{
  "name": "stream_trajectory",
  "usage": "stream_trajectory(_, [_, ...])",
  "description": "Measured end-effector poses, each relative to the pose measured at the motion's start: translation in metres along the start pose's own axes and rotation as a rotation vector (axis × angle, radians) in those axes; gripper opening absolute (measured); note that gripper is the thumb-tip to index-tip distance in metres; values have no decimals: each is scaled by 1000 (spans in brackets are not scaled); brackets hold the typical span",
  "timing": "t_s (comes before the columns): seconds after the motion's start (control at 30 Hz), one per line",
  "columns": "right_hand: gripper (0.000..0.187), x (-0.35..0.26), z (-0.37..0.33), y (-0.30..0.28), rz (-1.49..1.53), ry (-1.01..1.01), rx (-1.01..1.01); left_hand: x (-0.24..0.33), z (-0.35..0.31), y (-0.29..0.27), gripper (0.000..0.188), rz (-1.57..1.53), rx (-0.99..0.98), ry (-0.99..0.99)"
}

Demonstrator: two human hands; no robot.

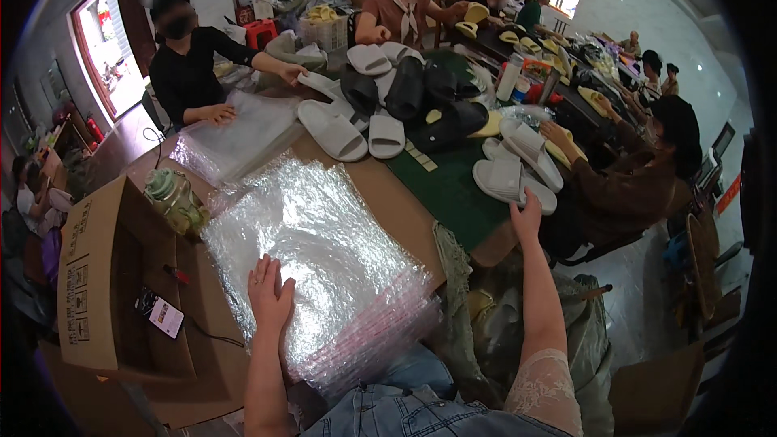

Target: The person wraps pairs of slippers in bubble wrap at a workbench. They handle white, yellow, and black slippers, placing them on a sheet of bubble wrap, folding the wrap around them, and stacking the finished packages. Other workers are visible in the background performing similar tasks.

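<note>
My left hand (271,291) lies with fingers spread on a stack of clear plastic bags (324,226), whose near edges carry pinkish strips. Out to the right, my right hand (528,215) grips the near edge of a white slide slipper (500,181). Another white slipper (530,150) rests just behind and against it, at the edge of the green mat (453,214). Beyond lies a heap of white and black slippers, among them a white one (387,136) and a black one (405,89). The fingertips of my right hand are partly hidden by the slipper.
At left stand an open cardboard box (89,275) and a glass jar (174,202); a phone (162,316) lies by the box. One co-worker (194,73) touches slippers and plastic sheets across the table. Another (639,170) sits at right, handling a yellow slipper. A sack (579,332) stands below.
</note>
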State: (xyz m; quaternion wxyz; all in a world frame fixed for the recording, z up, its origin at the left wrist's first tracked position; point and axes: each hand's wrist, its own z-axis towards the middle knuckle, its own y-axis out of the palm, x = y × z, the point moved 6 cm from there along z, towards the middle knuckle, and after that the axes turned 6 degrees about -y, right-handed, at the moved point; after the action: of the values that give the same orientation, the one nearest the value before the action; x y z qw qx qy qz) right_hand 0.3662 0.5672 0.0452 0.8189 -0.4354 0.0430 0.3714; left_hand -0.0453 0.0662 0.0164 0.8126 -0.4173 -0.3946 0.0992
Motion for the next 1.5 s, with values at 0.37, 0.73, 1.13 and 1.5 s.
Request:
stream_trajectory(0.37, [42, -122, -34, 96, 395, 99, -393, -1, 1, 1, 50, -6, 15, -19])
stream_trajectory(0.73, [38, -240, -50, 55, 431, -90, -508, -2, -2, -2, 51, -21, 32, -18])
stream_trajectory(1.13, [45, -208, -53, 72, 385, -318, -622, -5, -3, -5, 50, -55, 54, -30])
stream_trajectory(1.5, [66, -147, 8, 93, 47, -170, -460, -1, -3, -6, 49, -68, 73, -28])
